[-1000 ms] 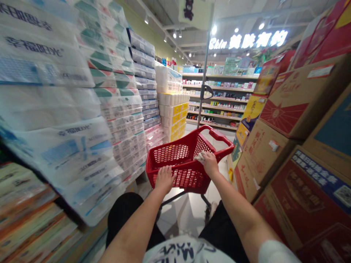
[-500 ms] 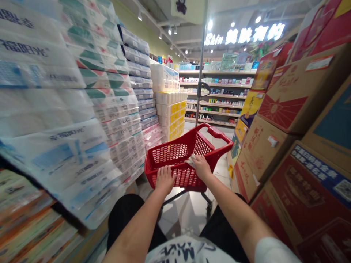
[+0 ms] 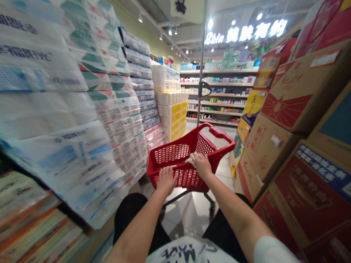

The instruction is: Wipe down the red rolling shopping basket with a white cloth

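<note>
A red plastic shopping cart (image 3: 182, 155) stands sideways before my knees, its handle (image 3: 219, 133) toward the upper right. My left hand (image 3: 166, 179) rests on the near rim of the basket, fingers laid over the edge. Farther right on the same side, my right hand (image 3: 202, 165) holds a crumpled whitish cloth or tissue (image 3: 192, 159) at the rim. Nothing shows inside the part of the basket that I can see. The undersides of both hands are hidden.
Stacked tissue packs (image 3: 68, 138) rise on the left. Cartons (image 3: 285, 95) are piled on the right. A metal pole (image 3: 201, 73) stands beyond the cart, before shelves (image 3: 222, 84) of small products. Tiled floor (image 3: 189, 208) lies below.
The view has shifted slightly, so the cart and both hands appear a little farther right. Both hands keep nearly the same places on the rim.
</note>
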Demonstrator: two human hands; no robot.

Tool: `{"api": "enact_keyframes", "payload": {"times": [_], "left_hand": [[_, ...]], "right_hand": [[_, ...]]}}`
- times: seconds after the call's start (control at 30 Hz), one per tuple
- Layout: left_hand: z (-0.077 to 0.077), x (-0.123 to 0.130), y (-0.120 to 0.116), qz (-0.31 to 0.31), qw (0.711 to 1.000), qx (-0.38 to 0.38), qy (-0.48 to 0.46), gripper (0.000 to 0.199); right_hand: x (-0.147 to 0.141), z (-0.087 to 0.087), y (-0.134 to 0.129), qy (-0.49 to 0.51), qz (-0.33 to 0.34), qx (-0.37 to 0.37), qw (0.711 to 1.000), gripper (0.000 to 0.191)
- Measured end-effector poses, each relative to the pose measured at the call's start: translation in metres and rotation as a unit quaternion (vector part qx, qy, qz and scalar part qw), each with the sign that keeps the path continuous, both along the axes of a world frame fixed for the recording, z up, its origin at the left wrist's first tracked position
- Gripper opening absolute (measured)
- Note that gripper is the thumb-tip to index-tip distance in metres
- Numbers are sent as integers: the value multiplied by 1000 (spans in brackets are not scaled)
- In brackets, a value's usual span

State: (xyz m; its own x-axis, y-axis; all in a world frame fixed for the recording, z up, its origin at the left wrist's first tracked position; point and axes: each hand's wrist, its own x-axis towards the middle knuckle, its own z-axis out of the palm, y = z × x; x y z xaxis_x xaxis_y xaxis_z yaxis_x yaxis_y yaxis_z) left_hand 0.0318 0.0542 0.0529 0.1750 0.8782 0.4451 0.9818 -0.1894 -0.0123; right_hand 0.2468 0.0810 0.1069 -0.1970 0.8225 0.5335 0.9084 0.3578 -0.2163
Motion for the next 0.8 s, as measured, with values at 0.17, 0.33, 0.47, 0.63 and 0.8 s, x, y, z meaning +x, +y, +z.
{"api": "enact_keyframes", "payload": {"times": [0.17,0.33,0.47,0.63,0.8], "left_hand": [[12,18,1,25,996,24,-77,57],[35,50,10,-140,984,-2,-110,50],[44,68,21,-176,974,-83,-120,51],[33,73,33,-118,986,-70,-91,51],[31,73,39,-88,994,-55,-43,58]], "right_hand": [[-13,-4,-6,-18,44,-12,999,38],[-22,-4,-13,5,85,-69,994,44],[-4,17,-10,4,128,-137,982,45],[33,43,-1,-2,113,-117,987,27],[79,53,19,-60,-7,7,998,28]]}}
